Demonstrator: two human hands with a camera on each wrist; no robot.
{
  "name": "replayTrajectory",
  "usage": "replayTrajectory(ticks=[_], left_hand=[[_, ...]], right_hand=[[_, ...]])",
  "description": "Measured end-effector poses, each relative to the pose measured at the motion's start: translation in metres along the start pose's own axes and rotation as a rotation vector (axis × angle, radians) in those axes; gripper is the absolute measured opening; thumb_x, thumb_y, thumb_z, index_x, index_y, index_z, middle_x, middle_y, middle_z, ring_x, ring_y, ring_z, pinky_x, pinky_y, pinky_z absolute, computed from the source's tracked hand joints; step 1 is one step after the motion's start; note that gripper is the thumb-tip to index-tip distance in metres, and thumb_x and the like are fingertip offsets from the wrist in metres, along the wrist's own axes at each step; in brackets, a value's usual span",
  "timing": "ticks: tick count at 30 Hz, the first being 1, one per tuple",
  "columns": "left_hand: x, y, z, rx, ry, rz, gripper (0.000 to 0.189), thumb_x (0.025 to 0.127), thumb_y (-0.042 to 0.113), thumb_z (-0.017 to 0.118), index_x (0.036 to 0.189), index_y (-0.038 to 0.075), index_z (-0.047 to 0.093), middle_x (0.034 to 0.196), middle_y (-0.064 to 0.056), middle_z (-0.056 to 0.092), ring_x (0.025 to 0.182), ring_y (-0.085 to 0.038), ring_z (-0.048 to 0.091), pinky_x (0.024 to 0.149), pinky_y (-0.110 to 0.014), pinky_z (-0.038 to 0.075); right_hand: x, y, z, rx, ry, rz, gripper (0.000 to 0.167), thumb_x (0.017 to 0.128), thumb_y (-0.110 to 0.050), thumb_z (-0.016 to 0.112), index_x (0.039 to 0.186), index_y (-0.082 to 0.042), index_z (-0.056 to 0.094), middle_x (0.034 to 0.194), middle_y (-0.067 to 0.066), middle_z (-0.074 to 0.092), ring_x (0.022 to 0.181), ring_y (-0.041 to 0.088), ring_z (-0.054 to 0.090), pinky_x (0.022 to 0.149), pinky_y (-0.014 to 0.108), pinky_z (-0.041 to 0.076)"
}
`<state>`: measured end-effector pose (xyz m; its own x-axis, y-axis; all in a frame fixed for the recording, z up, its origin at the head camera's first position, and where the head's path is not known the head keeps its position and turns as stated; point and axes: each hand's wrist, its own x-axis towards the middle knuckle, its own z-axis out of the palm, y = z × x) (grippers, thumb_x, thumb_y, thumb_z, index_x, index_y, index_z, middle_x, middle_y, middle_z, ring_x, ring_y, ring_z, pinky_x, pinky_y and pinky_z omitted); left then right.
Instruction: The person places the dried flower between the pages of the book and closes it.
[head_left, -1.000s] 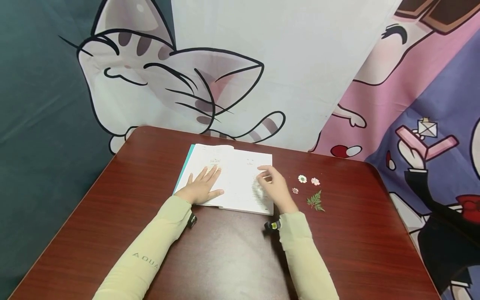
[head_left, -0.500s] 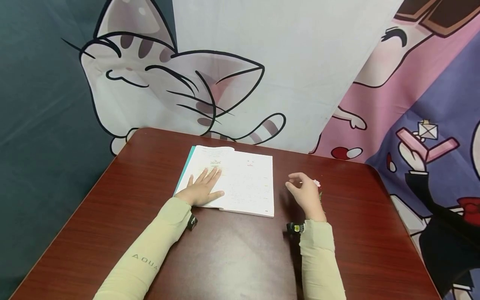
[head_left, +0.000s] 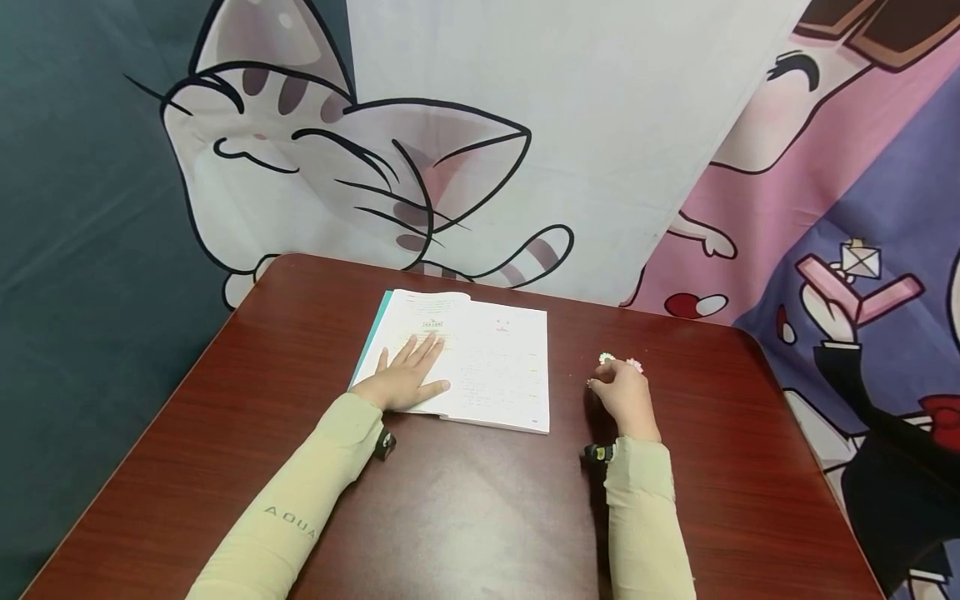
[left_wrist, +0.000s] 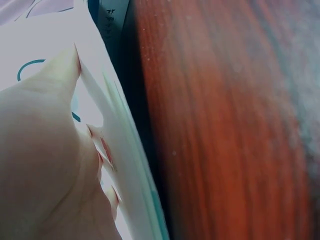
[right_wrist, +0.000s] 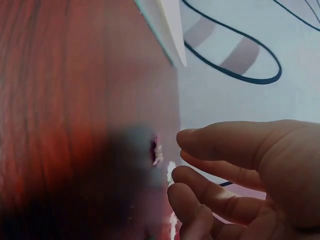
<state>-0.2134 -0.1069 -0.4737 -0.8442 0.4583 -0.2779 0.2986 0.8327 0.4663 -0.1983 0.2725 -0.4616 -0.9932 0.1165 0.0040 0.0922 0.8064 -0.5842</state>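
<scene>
An open book (head_left: 498,367) with a teal cover edge lies on the table. My left hand (head_left: 401,379) rests on its left page, fingers spread and straight; the left wrist view shows this hand (left_wrist: 45,150) along the page edge. Right of the book, my right hand (head_left: 628,398) hovers low, fingers loosely bent. A small pink dried flower (right_wrist: 158,150) lies just ahead of its fingertips in the right wrist view, with nothing seen between them. A white flower (head_left: 606,358) and a pale pink flower (head_left: 636,365) show beyond the hand. The fern sprig is hidden by the hand.
The dark red-brown wooden table (head_left: 465,500) extends round the book and both arms. A cloth backdrop (head_left: 600,125) with cartoon figures hangs behind its far edge. A small black wrist camera (head_left: 598,452) sits under the right wrist.
My right hand has moved right, from above the right page to the dried flowers, and come lower. It now covers the fern sprig. The left hand has stayed on the page.
</scene>
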Motion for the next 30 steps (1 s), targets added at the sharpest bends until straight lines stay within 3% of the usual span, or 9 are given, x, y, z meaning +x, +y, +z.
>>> replayTrajectory(ticks=[14, 30], left_hand=[[0.0025, -0.0036, 0.0024, -0.021, 0.0, 0.016, 0.081, 0.105, 0.057, 0.038, 0.165, 0.014, 0.003, 0.171, -0.007, -0.004, 0.155, -0.034, -0.011, 0.115, -0.068, -0.013], [0.0018, -0.0034, 0.0012, -0.014, 0.0, 0.016, 0.081, 0.105, 0.057, 0.039, 0.165, 0.014, 0.004, 0.171, -0.008, -0.003, 0.155, -0.035, -0.009, 0.115, -0.069, -0.01]], right_hand=[[0.0049, 0.0021, 0.0018, -0.031, -0.06, 0.025, 0.017, 0.089, -0.006, 0.073, 0.095, 0.008, 0.065, 0.088, 0.021, 0.069, 0.084, 0.037, 0.063, 0.081, 0.052, 0.05], [0.01, 0.007, 0.0003, 0.006, -0.109, 0.036, 0.012, 0.086, -0.006, 0.075, 0.084, 0.004, 0.067, 0.08, 0.015, 0.07, 0.083, 0.034, 0.062, 0.082, 0.049, 0.049]])
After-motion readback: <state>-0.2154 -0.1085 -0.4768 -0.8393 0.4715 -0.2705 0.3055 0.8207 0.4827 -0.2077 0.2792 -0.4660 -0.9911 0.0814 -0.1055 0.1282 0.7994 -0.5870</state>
